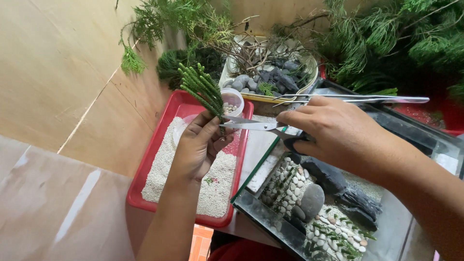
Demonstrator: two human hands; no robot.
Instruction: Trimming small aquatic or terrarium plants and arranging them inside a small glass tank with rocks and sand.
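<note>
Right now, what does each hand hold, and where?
Left hand pinches the green sprig at its stem base; right hand holds the scissors by their handles.

No pkgs, labels, signs or screens in view. Closest thing to packaging: small clear plastic cup (232, 100) w/ pebbles, standing at far edge of red tray (166, 126).

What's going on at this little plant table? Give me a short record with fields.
left hand: left hand pinches a green sprig upright
right hand: right hand holds small scissors, blades at the sprig's stem
below the hands: red tray of pale gravel
right of tray: glass tank with pebbles, dark rocks and small green plants
behind: cream dish of grey stones; long tweezers lying on the tank edge
</note>
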